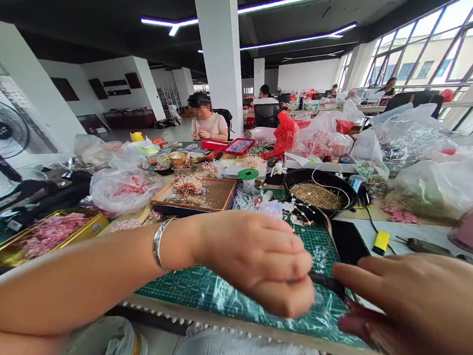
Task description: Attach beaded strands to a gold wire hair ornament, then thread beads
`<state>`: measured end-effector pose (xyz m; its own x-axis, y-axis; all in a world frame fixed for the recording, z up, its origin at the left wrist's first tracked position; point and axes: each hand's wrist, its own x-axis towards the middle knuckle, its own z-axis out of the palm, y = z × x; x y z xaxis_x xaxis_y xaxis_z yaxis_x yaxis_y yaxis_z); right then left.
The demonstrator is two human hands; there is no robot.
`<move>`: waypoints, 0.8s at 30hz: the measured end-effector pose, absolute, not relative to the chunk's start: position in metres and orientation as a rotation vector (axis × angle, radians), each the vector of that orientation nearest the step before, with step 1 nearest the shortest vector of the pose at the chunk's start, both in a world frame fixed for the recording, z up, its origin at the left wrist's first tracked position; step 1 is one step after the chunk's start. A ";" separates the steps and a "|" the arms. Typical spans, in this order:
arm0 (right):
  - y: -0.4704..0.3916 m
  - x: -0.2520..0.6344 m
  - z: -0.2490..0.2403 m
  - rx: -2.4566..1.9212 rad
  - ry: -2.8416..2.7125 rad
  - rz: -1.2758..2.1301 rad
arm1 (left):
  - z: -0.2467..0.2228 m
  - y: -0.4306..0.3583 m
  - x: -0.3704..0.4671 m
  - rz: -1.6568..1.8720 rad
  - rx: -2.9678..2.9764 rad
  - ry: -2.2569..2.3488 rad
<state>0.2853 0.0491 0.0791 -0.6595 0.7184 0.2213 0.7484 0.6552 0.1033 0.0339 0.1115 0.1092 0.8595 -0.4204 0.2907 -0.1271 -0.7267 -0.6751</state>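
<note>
My left hand (262, 261), with a silver bracelet (159, 242) on its wrist, is closed above the green cutting mat (192, 287). What its fingers pinch, if anything, is hidden. At the right, my right hand (412, 306) is closed around a dark, narrow tool (329, 282) with what looks like a reddish handle. Motion blur keeps me from telling its exact kind. The tool's tip reaches close to my left fingers; whether it touches them I cannot tell. Clear plastic film (228, 299) lies on the mat below both hands.
Beyond my hands stand a tray of beaded sprigs (191, 209), a green spool (248, 173) and a black bowl of gold-coloured pieces (347, 202). A yellow lighter (381, 243) lies right. Pink flowers fill a gold tray (100, 224). A person (208, 122) sits across.
</note>
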 end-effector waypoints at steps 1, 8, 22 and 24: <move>0.054 0.284 0.086 -1.247 -2.786 -0.316 | 0.109 0.118 0.036 -0.539 -2.353 0.357; 0.119 0.297 0.105 -1.634 -2.831 -0.277 | 0.109 0.192 0.070 -0.323 -2.448 0.154; 0.225 0.341 0.071 -1.807 -2.633 -0.244 | 0.085 0.300 0.146 -0.230 -2.512 -0.067; 0.229 0.348 0.063 -1.818 -2.602 -0.241 | 0.085 0.303 0.150 -0.259 -2.545 -0.122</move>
